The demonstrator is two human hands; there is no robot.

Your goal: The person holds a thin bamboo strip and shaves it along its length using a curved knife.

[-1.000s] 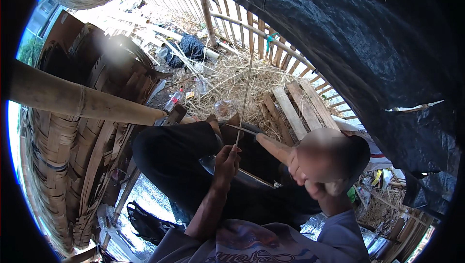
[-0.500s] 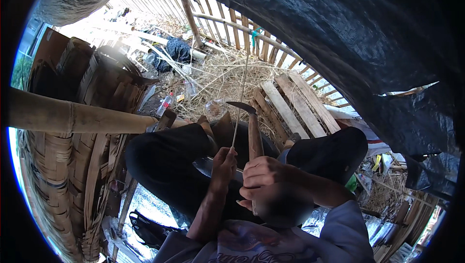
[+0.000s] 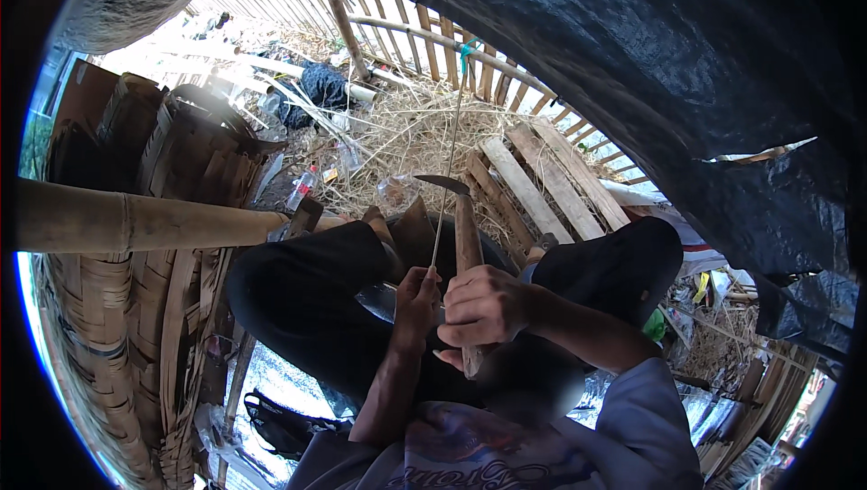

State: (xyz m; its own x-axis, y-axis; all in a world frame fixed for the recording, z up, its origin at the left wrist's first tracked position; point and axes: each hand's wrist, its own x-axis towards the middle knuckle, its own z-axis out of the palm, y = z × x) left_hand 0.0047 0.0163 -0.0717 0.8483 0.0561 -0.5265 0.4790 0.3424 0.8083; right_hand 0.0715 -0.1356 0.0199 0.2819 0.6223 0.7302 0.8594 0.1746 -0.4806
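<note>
My left hand [image 3: 417, 302] pinches the lower end of a long thin bamboo strip [image 3: 454, 136], which stretches away from me toward the fence. My right hand [image 3: 484, 306] is wrapped around the wooden handle of a sickle-like knife [image 3: 468, 235]. Its short dark curved blade points left and crosses the strip well beyond my left fingers; the blade seems to touch the strip, though I cannot tell for certain. Both hands are close together, over my lap between my bent knees in dark trousers.
A thick bamboo pole [image 3: 149, 224] juts in from the left, past woven bamboo panels [image 3: 104, 327]. Ahead lie dry straw [image 3: 406, 133], wooden planks [image 3: 524, 185] and a plastic bottle [image 3: 304, 186]. A slatted fence [image 3: 433, 43] stands behind. Dark plastic sheeting [image 3: 650, 56] hangs overhead at right.
My right hand and the knife have shifted slightly away from me along the strip. My left hand keeps its pinch on the strip. The whole view has moved a little.
</note>
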